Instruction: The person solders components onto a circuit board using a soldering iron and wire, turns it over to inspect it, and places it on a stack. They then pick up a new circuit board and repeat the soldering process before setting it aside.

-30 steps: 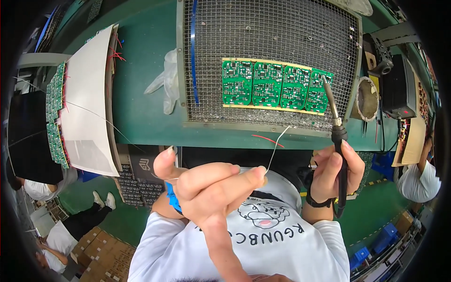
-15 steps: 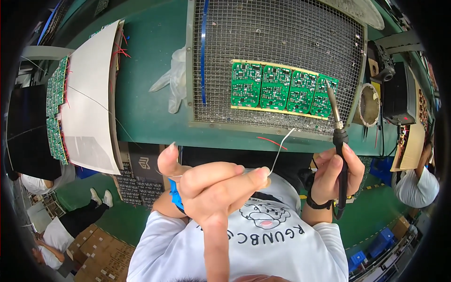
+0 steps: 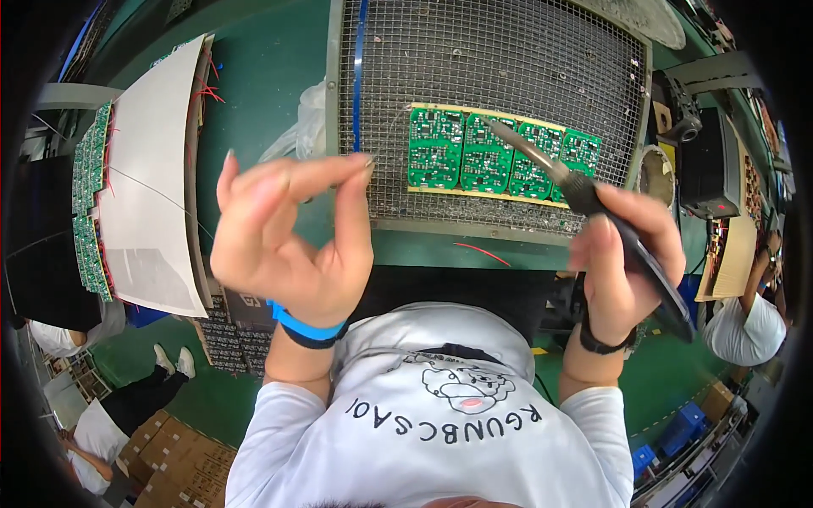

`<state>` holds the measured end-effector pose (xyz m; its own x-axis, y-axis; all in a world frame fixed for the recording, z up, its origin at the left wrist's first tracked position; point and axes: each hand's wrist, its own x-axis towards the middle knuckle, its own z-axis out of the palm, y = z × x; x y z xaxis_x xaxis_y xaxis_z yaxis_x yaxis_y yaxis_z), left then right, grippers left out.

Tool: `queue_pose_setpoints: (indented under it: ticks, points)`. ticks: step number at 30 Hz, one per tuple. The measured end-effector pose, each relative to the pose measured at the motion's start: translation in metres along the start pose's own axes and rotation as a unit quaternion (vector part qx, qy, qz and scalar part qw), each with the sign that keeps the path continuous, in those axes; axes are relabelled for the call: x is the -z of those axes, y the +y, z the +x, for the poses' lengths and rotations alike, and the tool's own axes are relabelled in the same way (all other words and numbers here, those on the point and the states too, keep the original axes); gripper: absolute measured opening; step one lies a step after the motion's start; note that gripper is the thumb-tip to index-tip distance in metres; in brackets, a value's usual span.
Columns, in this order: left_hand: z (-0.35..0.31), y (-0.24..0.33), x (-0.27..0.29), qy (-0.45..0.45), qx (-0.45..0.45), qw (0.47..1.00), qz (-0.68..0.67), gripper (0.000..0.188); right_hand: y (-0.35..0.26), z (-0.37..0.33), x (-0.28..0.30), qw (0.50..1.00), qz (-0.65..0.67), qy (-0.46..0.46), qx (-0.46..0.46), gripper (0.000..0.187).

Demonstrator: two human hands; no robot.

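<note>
My left hand (image 3: 292, 237), with a blue band at its wrist, is raised by the near left corner of the mesh tray (image 3: 508, 59). Its thumb and forefinger pinch a thin solder wire (image 3: 392, 127), which shows faintly between the fingertips and the leftmost board. A soldering iron (image 3: 584, 193) is gripped in my right hand (image 3: 627, 262). Its metal tip points up and left, over the top of the second board from the left. The joined green circuit boards (image 3: 484, 152), in a row with pale edge strips, lie on the mesh; the iron partly covers those on the right.
A short red wire (image 3: 483, 252) lies on the table's near edge. To the left are a crumpled clear plastic glove (image 3: 301, 127), a white sheet (image 3: 157, 186) and stacked green boards (image 3: 91, 220). A round container (image 3: 655, 176) and a black box (image 3: 710, 165) stand right.
My left hand has swung left and forward, toward the tray, with its solder wire. The iron's tip has moved left from the rightmost board to the second board, and the iron now tilts more.
</note>
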<state>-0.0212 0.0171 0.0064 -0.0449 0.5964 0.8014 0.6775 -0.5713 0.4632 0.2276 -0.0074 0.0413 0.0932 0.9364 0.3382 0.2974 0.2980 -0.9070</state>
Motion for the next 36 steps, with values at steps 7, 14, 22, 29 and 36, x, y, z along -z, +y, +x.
queue_pose_setpoints:
  ticks: [7, 14, 22, 29, 36]
  points:
    - [-0.002, -0.004, -0.005, -0.006, 0.014, 0.999, -0.037, 0.058, -0.014, 0.036, -0.021, 0.997, 0.015, -0.067, -0.047, 0.018]
    - [-0.001, -0.003, -0.002, -0.034, 0.032, 0.997, -0.064, 0.053, -0.009, 0.045, -0.024, 0.995, -0.003, -0.102, -0.017, 0.017]
    - [-0.003, -0.005, -0.002, -0.047, 0.034, 0.995, -0.080, 0.050, -0.010, 0.047, -0.025, 0.992, -0.010, -0.121, 0.014, 0.017]
    - [-0.008, -0.001, -0.002, -0.066, 0.055, 0.995, -0.058, 0.051, -0.009, 0.046, -0.024, 0.992, -0.016, -0.125, 0.018, 0.016]
    - [-0.007, 0.003, 0.005, -0.084, 0.074, 0.993, -0.045, 0.053, -0.008, 0.043, -0.024, 0.992, -0.022, -0.118, 0.031, 0.015]
